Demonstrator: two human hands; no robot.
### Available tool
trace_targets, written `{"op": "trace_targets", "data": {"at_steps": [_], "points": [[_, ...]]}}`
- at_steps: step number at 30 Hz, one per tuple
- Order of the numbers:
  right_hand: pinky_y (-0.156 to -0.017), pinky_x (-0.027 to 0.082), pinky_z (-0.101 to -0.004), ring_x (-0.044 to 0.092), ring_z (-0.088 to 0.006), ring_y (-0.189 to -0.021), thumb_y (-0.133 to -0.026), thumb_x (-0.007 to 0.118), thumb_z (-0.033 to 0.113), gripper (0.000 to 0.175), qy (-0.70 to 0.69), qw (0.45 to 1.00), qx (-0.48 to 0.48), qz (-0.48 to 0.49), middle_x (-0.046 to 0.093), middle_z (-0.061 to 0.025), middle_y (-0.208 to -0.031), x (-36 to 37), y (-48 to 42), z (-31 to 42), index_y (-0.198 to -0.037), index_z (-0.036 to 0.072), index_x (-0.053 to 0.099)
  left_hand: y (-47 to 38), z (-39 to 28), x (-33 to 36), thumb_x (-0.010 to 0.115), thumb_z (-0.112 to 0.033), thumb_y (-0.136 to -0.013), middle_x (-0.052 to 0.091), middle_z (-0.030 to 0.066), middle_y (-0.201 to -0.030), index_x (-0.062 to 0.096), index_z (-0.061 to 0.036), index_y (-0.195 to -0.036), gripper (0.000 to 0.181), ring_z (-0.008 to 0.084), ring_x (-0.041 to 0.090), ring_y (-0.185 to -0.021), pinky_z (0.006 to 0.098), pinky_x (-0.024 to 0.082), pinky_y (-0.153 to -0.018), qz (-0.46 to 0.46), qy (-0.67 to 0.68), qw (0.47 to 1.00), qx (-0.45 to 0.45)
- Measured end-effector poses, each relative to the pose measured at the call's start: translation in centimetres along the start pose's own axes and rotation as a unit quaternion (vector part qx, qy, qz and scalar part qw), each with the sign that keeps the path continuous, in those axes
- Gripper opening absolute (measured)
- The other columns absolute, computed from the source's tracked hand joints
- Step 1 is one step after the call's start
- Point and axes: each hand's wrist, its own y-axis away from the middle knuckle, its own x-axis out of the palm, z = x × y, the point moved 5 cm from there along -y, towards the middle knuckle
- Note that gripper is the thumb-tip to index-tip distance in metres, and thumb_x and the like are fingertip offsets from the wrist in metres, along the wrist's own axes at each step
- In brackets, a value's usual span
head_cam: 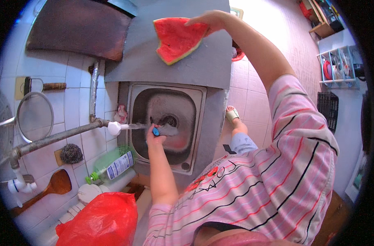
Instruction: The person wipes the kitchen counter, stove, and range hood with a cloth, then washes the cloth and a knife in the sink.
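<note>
My left hand [156, 137] is over the stainless-steel sink [202, 123], closed around a small tool with a blue handle [156, 131]. Water from the white tap [114, 128] runs onto that hand, and splashing blurs the rest of the tool. At the far end of the grey counter [137, 66], my right hand [210, 23] grips a cut wedge of watermelon [179, 40] by its right corner. The wedge shows red flesh and a thin green rind. Whether it rests on the counter or is slightly raised, I cannot tell.
Beside the sink lies a green plastic bottle [113, 164]. A red plastic bag [104, 221] is at lower left. On the tiled wall hang a strainer [35, 117], a scouring pad [71, 153] and a wooden spatula [59, 183]. A metal pipe [60, 133] feeds the tap.
</note>
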Motion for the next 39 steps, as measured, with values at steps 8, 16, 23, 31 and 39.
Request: {"op": "trace_targets", "data": {"at_steps": [8, 16, 23, 31, 39], "points": [[-0.078, 0.054, -0.0337, 0.065, -0.0247, -0.088, -0.073, 0.065, 0.031, 0.046, -0.008, 0.998, -0.033, -0.051, 0.064, -0.016, -0.1, 1.1, -0.7, -1.7, -0.106, -0.001, 0.062, 0.1, 0.1, -0.7, 0.061, -0.012, -0.081, 0.057, 0.0, -0.068, 0.054, -0.0113, -0.071, 0.012, 0.0181, 0.056, -0.075, 0.0452, 0.04, -0.09, -0.026, 0.006, 1.0, 0.007], [-0.07, 0.055, -0.0281, 0.065, -0.0214, -0.08, -0.071, 0.067, 0.033, 0.053, -0.068, 0.986, -0.064, -0.138, 0.062, -0.0185, -0.095, -5.3, 8.6, -10.2, -0.106, -0.006, 0.057, -0.2, 1.0, -1.2, 0.057, -0.017, -0.082, 0.059, 0.0005, -0.073, 0.055, -0.0125, -0.071, 0.012, 0.02, 0.056, -0.079, 0.0513, 0.035, -0.094, -0.045, -0.027, 0.999, -0.01], [-0.071, 0.055, -0.0293, 0.065, -0.0226, -0.082, -0.07, 0.066, 0.027, 0.049, -0.121, 0.956, 0.061, -0.258, 0.063, -0.0173, -0.092, -13.9, 18.9, -19.3, -0.105, -0.006, 0.057, -2.6, 1.0, -1.8, 0.057, -0.016, -0.082, 0.057, 0.001, -0.071, 0.055, -0.0117, -0.073, 0.01, 0.0183, 0.056, -0.077, 0.0504, 0.035, -0.095, -0.031, -0.001, 1.0, -0.002], [-0.066, 0.055, -0.0331, 0.064, -0.0219, -0.076, -0.064, 0.07, 0.024, 0.044, -0.229, 0.905, 0.192, -0.302, 0.063, -0.014, -0.09, -17.5, 8.5, -37.4, -0.096, -0.004, 0.06, -2.5, 2.0, -1.0, 0.053, -0.021, -0.084, 0.063, 0.0041, -0.089, 0.058, -0.0111, -0.076, 0.014, 0.0243, 0.053, -0.101, 0.0499, 0.026, -0.103, -0.083, -0.075, 0.992, 0.057], [-0.07, 0.055, -0.0388, 0.064, -0.0263, -0.083, -0.069, 0.07, 0.03, 0.051, -0.362, 0.851, 0.237, -0.296, 0.063, -0.0134, -0.1, -18.5, -12.1, -46.8, -0.11, 0.002, 0.056, -3.0, 3.3, -3.1, 0.055, -0.026, -0.083, 0.058, 0.0146, -0.114, 0.059, -0.0072, -0.09, 0.021, 0.0353, 0.046, -0.115, 0.0573, 0.024, -0.103, -0.045, 0.012, 0.994, 0.096]]}}
